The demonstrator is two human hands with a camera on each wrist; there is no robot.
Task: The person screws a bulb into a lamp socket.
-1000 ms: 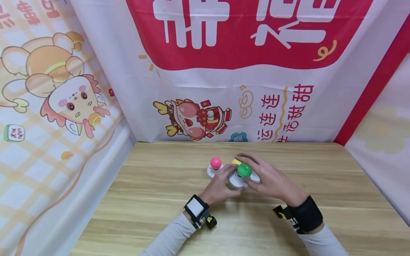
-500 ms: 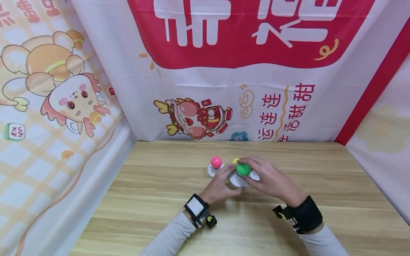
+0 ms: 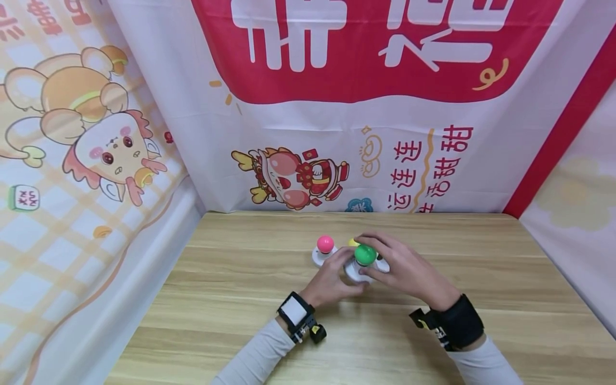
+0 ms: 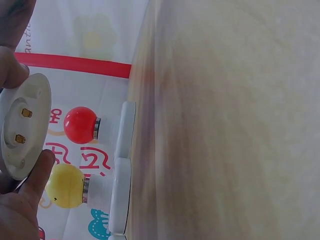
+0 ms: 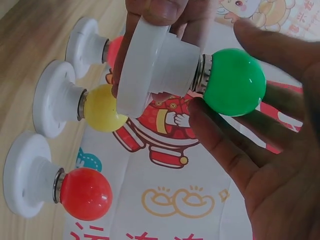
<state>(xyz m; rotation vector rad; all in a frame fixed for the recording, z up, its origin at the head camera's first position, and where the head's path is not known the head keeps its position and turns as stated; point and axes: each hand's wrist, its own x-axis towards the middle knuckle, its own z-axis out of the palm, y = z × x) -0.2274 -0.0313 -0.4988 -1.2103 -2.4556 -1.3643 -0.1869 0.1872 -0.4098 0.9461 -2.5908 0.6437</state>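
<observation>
My left hand [image 3: 332,280] grips a white lamp holder [image 5: 157,65] by its round base, raised above the table. A green bulb [image 5: 235,82] sits in the holder's socket. Around the bulb my right hand [image 3: 401,267] is spread; in the right wrist view one digit stands apart from the bulb, while other fingers reach behind and below it. Any contact there is hard to tell. The left wrist view shows the base's hollow underside [image 4: 25,127] with two brass-coloured parts.
Behind stand three more white holders with bulbs: a pinkish-red bulb [image 3: 325,244] at left, a yellow bulb [image 5: 105,107] in the middle, and a red bulb [image 5: 86,193] at right, hidden by my right hand in the head view. Printed cloth [image 3: 298,123] hangs past the wooden table [image 3: 231,299].
The green bulb has shifted slightly left. My right fingers were nearer the bulb half a second ago and have now spread a little. My left hand keeps its grip almost unmoved.
</observation>
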